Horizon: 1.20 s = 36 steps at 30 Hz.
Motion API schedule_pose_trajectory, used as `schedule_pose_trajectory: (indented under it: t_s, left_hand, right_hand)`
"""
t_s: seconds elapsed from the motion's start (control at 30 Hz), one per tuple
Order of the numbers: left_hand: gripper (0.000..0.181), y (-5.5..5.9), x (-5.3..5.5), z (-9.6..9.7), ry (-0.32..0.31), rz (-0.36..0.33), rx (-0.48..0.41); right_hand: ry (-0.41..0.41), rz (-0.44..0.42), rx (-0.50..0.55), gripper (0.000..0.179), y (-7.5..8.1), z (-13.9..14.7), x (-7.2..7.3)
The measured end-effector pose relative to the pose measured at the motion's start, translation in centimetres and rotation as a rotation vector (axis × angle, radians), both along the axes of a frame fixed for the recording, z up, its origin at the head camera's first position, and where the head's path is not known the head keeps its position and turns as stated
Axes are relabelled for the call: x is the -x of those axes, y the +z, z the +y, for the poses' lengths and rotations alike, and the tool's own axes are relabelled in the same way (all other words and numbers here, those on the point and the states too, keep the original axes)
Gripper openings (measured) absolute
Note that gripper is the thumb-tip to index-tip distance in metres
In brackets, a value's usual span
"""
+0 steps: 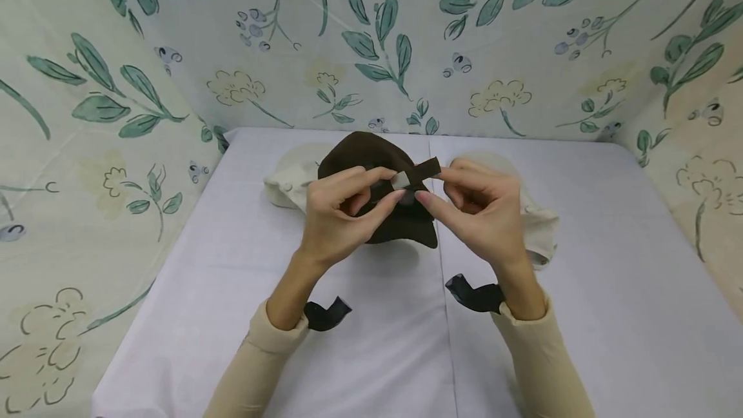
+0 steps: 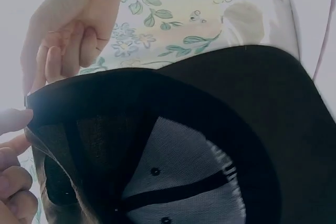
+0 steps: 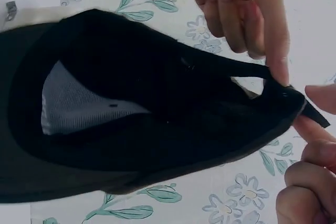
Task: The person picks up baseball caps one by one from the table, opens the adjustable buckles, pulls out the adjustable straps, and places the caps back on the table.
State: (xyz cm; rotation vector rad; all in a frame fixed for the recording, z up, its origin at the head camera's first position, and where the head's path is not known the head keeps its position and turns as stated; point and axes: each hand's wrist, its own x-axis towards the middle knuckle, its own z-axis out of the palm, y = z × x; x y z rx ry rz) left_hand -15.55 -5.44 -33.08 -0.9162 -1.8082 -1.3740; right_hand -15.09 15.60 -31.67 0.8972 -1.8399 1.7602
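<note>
A dark brown baseball cap (image 1: 371, 150) is held up over the table, its brim toward the person. My left hand (image 1: 339, 215) pinches the back strap beside a light grey piece (image 1: 400, 180) on it. On the other side, my right hand (image 1: 484, 208) pinches the strap between thumb and index finger. The strap's loose end (image 1: 427, 169) sticks out toward the right index finger. In the left wrist view the cap's inside shows a pale mesh lining (image 2: 178, 156). The strap end (image 3: 317, 115) juts past the fingers in the right wrist view.
Behind the hands, a cream cap (image 1: 287, 182) lies at the left and another pale cap (image 1: 540, 231) at the right, both partly hidden. A white cloth covers the table (image 1: 383, 340). Floral fabric (image 1: 371, 50) hangs around it. Black devices (image 1: 327, 313) are strapped to both wrists.
</note>
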Motion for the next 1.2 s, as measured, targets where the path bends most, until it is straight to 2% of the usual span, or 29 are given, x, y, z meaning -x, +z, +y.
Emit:
schedule_pose_trajectory:
  t_s: [0.1, 0.27, 0.47, 0.6, 0.87, 1.07, 1.2]
  left_hand:
    - [0.018, 0.2, 0.0, -0.2, -0.007, -0.018, -0.009]
    - [0.016, 0.7, 0.1, -0.4, -0.023, -0.061, -0.012]
    - [0.015, 1.4, 0.0, -0.6, -0.109, -0.186, -0.037]
    - [0.015, 1.6, -0.2, -0.9, -0.132, -0.241, -0.051]
    - [0.016, 1.4, -0.4, -1.1, -0.117, -0.230, -0.039]
    - [0.016, 1.4, -0.4, -1.1, -0.117, -0.223, -0.028]
    - [0.015, 1.4, -0.3, -1.3, -0.125, -0.240, -0.016]
  right_hand:
    - [-0.023, 0.038, -0.034, 0.021, -0.3, -0.4, 0.1]
    - [-0.076, 0.092, -0.011, 0.013, -0.6, -0.7, 0.2]
    - [-0.172, 0.164, -0.029, 0.010, -0.7, -1.0, 0.1]
    - [-0.189, 0.181, -0.043, 0.012, -0.7, -1.2, 0.1]
    - [-0.168, 0.137, -0.026, 0.027, -0.8, -1.1, 0.0]
    - [-0.146, 0.118, -0.025, 0.014, -0.8, -1.0, 0.1]
    - [-0.148, 0.139, -0.028, 0.017, -0.8, -1.1, 0.1]
